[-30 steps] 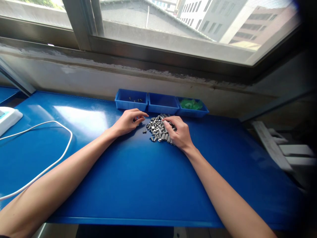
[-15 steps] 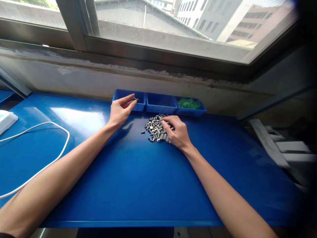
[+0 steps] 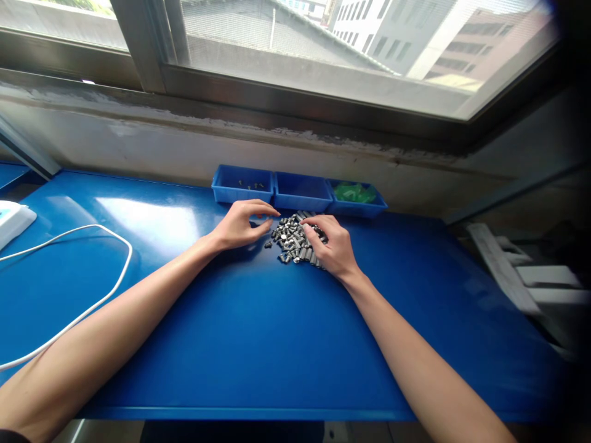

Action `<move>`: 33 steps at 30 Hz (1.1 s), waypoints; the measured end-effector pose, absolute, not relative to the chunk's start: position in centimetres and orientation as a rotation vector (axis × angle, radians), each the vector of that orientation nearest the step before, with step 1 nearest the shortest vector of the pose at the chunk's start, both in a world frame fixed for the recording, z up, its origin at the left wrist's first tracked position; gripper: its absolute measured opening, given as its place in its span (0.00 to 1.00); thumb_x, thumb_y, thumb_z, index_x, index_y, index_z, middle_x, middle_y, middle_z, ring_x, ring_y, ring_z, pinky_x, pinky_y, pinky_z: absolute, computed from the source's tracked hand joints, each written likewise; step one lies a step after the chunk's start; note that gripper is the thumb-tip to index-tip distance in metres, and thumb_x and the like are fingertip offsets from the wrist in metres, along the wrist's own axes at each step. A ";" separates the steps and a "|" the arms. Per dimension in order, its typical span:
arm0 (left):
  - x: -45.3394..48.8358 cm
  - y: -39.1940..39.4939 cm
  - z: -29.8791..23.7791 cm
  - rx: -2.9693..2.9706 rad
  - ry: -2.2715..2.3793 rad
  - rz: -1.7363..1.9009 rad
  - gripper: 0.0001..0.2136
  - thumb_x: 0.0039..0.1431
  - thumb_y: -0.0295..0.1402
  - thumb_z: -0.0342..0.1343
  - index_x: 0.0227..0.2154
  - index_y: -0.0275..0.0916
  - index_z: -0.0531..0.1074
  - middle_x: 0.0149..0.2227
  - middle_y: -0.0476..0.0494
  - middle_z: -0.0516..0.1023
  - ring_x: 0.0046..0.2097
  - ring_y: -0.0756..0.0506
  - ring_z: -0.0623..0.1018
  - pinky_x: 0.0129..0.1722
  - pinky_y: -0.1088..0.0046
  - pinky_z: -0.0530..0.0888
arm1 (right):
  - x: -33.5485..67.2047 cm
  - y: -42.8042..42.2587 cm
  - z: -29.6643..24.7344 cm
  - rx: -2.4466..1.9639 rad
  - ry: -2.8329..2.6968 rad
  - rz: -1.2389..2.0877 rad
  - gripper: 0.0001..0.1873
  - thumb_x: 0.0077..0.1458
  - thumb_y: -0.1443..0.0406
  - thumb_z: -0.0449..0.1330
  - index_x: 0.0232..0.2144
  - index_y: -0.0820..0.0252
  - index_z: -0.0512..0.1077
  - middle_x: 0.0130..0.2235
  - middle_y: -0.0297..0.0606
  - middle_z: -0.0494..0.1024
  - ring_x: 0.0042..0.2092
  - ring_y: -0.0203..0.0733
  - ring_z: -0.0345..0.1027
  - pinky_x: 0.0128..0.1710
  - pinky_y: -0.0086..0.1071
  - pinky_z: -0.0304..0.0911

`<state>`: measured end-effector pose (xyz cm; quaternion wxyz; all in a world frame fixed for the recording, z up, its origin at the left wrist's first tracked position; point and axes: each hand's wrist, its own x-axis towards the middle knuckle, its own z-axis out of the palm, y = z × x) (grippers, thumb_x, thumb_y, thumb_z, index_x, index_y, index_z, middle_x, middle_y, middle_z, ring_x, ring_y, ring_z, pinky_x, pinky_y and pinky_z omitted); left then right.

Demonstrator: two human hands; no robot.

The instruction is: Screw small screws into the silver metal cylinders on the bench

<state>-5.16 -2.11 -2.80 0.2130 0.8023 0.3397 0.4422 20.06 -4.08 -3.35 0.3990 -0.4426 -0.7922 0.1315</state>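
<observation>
A heap of small metal screws and cylindrical pieces (image 3: 292, 237) lies on the blue table. At its left edge my left hand (image 3: 242, 224) hovers with thumb and fingers apart and nothing between them. My right hand (image 3: 333, 243) rests over the right side of the heap, its thumb and index fingertips close together; whatever they pinch is too small to make out. Behind the heap stand blue bins in a row. Several small screws lie in the left bin (image 3: 242, 194), and the middle bin (image 3: 302, 203) shows a bare floor.
Green plastic material fills part of the right bin (image 3: 360, 210). A white cable (image 3: 124, 264) curves across the table (image 3: 258, 344) at the left, near a white device (image 3: 16, 221). Behind the bins are a wall and a window (image 3: 300, 74). Pale objects (image 3: 503, 264) stand beyond the right edge.
My left hand has let go of small screws at the left bin and moved down and right to the heap. My right hand has stayed at the heap.
</observation>
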 end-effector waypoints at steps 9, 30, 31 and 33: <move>-5.6 -1.7 -4.2 2.424 0.782 1.028 0.08 0.63 0.33 0.60 0.41 0.39 0.83 0.45 0.38 0.84 0.46 0.43 0.82 0.49 0.67 0.77 | 20.0 -4.1 -3.4 -1.114 -2.008 0.326 0.10 0.65 0.59 0.58 0.39 0.55 0.78 0.42 0.41 0.82 0.49 0.50 0.74 0.51 0.46 0.69; -5.2 -1.3 -3.3 1.674 1.001 1.117 0.18 0.59 0.49 0.64 0.35 0.37 0.73 0.23 0.48 0.78 0.25 0.49 0.78 0.26 0.76 0.71 | 19.9 -4.2 -3.3 -1.103 -2.006 0.349 0.10 0.65 0.58 0.58 0.38 0.54 0.78 0.42 0.41 0.83 0.48 0.50 0.73 0.51 0.47 0.68; -5.1 -1.3 -3.1 1.626 1.013 1.151 0.19 0.57 0.50 0.65 0.35 0.37 0.73 0.23 0.47 0.79 0.25 0.48 0.79 0.26 0.76 0.72 | 19.9 -4.2 -3.3 -1.103 -2.005 0.350 0.10 0.65 0.58 0.58 0.38 0.54 0.78 0.42 0.41 0.83 0.48 0.50 0.73 0.51 0.48 0.68; -5.0 -1.2 -2.7 1.508 1.041 1.261 0.21 0.54 0.50 0.68 0.37 0.36 0.75 0.26 0.44 0.81 0.30 0.46 0.82 0.31 0.73 0.77 | 19.9 -4.1 -3.3 -1.100 -2.004 0.349 0.10 0.65 0.58 0.58 0.38 0.54 0.78 0.42 0.41 0.83 0.48 0.50 0.73 0.52 0.48 0.68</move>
